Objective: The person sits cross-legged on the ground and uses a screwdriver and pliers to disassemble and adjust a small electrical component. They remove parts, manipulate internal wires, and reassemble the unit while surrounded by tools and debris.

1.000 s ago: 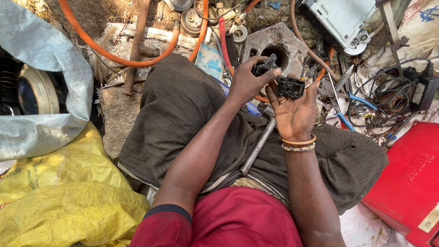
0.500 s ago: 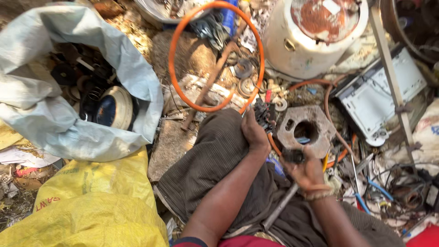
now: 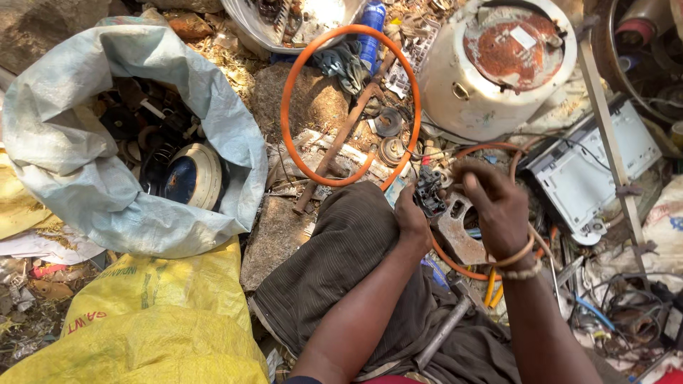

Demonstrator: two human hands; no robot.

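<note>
Left hand: the left hand [image 3: 411,222] pinches a small black part [image 3: 429,193] above the knee.
Right hand: the right hand [image 3: 500,206], motion-blurred, hovers just beside it, over a rusty metal plate [image 3: 459,231].
Surroundings: an orange hose loop [image 3: 288,107], a white drum [image 3: 498,64], a grey sack [image 3: 107,192], yellow bags [image 3: 156,313].

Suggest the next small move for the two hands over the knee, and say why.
Probably bring the right hand back onto the small black electrical part to steady it. The left hand alone pinches that part above the flat grey metal plate with a round hole, while the right hand hovers beside it, blurred, fingers curled, apparently empty. A second grip would likely stop it from twisting.
</note>
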